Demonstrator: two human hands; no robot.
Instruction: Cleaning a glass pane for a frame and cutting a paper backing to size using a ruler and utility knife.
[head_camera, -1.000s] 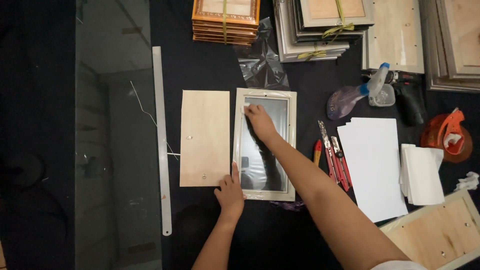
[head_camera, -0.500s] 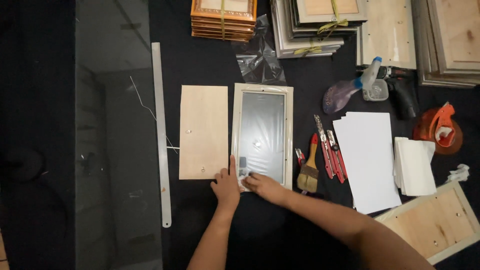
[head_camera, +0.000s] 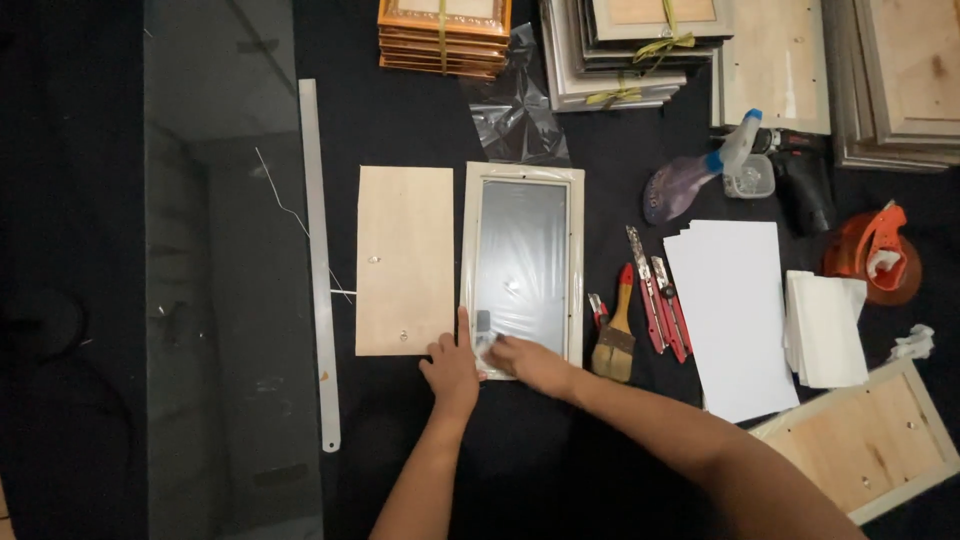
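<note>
A pale picture frame (head_camera: 523, 172) lies face down on the black table with a glass pane (head_camera: 523, 255) in it. My left hand (head_camera: 452, 372) rests at the frame's near left corner, thumb along its edge. My right hand (head_camera: 528, 362) presses what looks like a small white cloth (head_camera: 487, 347) onto the near edge of the glass. A plywood backing board (head_camera: 404, 258) lies just left of the frame.
A metal ruler (head_camera: 318, 260) and a large glass sheet (head_camera: 215, 280) lie at left. A brush (head_camera: 616, 340), red cutters (head_camera: 660, 300), white sheets (head_camera: 733, 305), a spray bottle (head_camera: 700, 170), a tape dispenser (head_camera: 880, 255) and a wooden frame (head_camera: 865, 440) lie at right. Frame stacks (head_camera: 620, 50) stand at the back.
My right hand has drawn back from the far end of the glass to its near edge. The left hand stays at the near left corner.
</note>
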